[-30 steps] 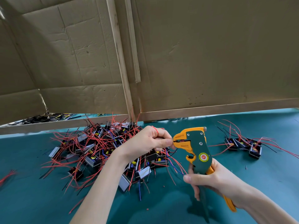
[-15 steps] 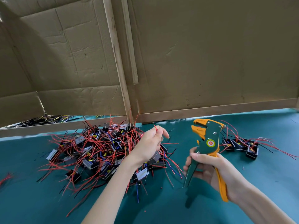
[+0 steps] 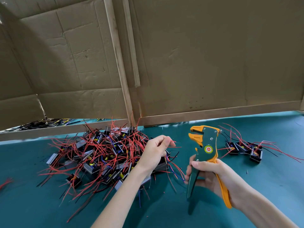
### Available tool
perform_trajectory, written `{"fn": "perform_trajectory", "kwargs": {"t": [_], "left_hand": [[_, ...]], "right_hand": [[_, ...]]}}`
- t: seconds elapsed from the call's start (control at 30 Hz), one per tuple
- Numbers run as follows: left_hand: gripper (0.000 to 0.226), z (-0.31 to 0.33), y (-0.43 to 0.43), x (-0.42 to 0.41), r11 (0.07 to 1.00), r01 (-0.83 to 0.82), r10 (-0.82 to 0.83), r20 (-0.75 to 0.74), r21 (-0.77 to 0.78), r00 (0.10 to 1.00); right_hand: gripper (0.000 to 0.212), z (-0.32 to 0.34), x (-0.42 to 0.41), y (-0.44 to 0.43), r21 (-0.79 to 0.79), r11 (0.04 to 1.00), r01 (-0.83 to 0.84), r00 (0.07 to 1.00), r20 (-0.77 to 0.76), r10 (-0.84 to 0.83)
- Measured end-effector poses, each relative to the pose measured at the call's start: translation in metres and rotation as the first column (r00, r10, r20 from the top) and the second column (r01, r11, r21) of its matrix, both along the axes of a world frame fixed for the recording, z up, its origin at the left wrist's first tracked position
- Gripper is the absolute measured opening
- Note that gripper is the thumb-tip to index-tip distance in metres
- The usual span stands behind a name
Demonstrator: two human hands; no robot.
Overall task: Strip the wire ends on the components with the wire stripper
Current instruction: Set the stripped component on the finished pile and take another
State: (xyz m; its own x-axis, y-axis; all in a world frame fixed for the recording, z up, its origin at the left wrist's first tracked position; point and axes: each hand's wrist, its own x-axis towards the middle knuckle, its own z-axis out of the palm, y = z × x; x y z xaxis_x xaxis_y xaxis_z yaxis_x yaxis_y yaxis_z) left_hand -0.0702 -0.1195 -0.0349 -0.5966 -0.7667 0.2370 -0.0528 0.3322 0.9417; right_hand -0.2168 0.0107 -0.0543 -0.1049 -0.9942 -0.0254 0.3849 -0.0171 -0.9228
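Note:
A big pile of small black components (image 3: 102, 155) with red, black and blue wires lies on the green mat at centre left. My left hand (image 3: 156, 152) hovers at the pile's right edge and pinches a red wire end (image 3: 172, 141) that points right. A component hangs under that hand, mostly hidden by it. My right hand (image 3: 212, 175) grips the handles of the green and orange wire stripper (image 3: 205, 145), held upright. Its jaws face left, a short gap from the wire end.
A smaller group of components (image 3: 246, 149) with red wires lies to the right of the stripper. Cardboard walls (image 3: 197, 63) with a wooden frame stand behind the mat. A few red wire scraps (image 3: 5, 182) lie at the far left edge.
The stripper has come off the wire end and swung upright, away to the right. My left hand kept its pinch on the red wire and stayed by the pile.

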Motion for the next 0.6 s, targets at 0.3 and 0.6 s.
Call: {"fn": "perform_trajectory", "kwargs": {"t": [0.3,0.6], "left_hand": [[0.017,0.022,0.011,-0.003,0.997,-0.044,0.034,-0.152,-0.063,0.988],[0.014,0.028,0.016,-0.003,0.999,0.030,-0.033,-0.070,-0.037,0.997]], "right_hand": [[0.036,-0.007,-0.003,-0.005,-0.030,0.986,-0.164,0.982,-0.104,0.160],[0.034,-0.008,-0.003,-0.005,-0.055,0.984,-0.168,0.979,-0.124,0.160]]}}
